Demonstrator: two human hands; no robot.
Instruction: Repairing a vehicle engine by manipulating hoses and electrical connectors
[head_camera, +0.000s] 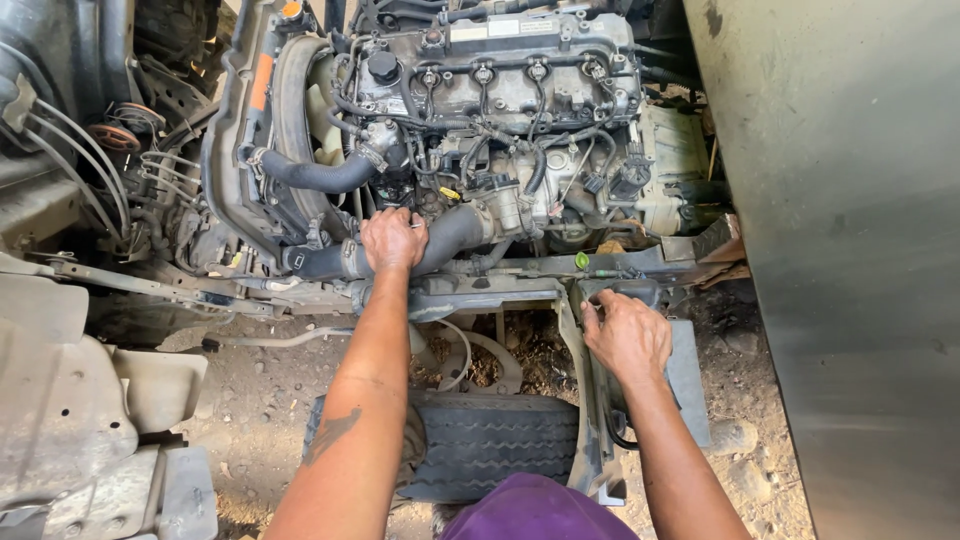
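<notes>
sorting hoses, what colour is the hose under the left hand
Black hose, under the left hand; head view.

There was one engine (500, 90). Below the engine were two hands, left hand (392, 240) and right hand (628, 335), and one tyre (490, 440).

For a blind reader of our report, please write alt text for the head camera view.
Seen from above, a person's left hand grips a thick black hose on an exposed, dirty engine. The right hand rests on a grey metal frame rail; a tyre lies on the dirt below.
</notes>
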